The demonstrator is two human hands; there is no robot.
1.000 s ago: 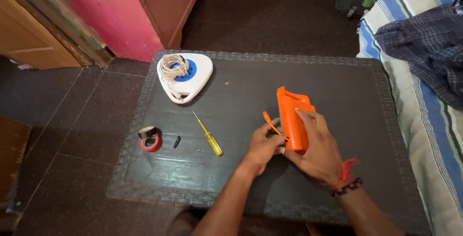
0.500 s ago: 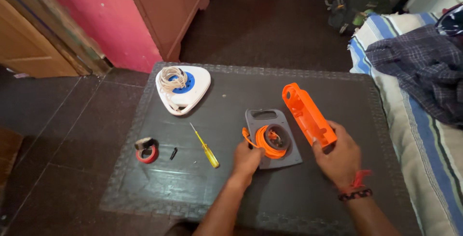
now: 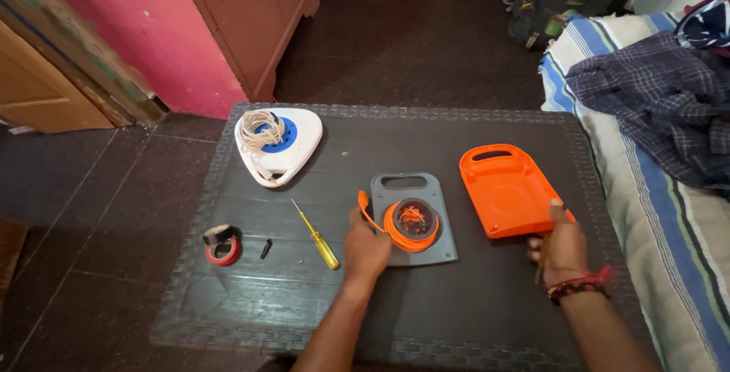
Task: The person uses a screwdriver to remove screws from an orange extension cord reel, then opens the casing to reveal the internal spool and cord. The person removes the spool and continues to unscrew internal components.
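A: What lies under the hands?

B: A grey plate [image 3: 414,220] with a handle slot lies flat on the dark table [image 3: 471,311], with an orange cable [image 3: 409,229] coiled on its hub. The left hand [image 3: 366,246] rests at the plate's left edge, fingers on the loose end of the cable; whether it pinches the cable I cannot tell.

A: And the other hand?

B: The right hand [image 3: 561,249] grips the near corner of an orange cover [image 3: 506,189], thumb on top, the cover lying just right of the plate.

A: Anything else on the table?

B: A white three-cornered reel [image 3: 277,144] with a blue centre and pale cord sits at the far left. A yellow-handled screwdriver [image 3: 318,235] lies between it and the left hand. Further left are tape rolls [image 3: 222,244], one black and one red, and a small black piece [image 3: 265,249].

A: The room?

B: Dark tiled floor [image 3: 84,212], a pink wall [image 3: 129,22], brown wooden doors [image 3: 251,15], and a bed with a striped sheet [image 3: 661,212] and a checked cloth [image 3: 654,106] on the right.
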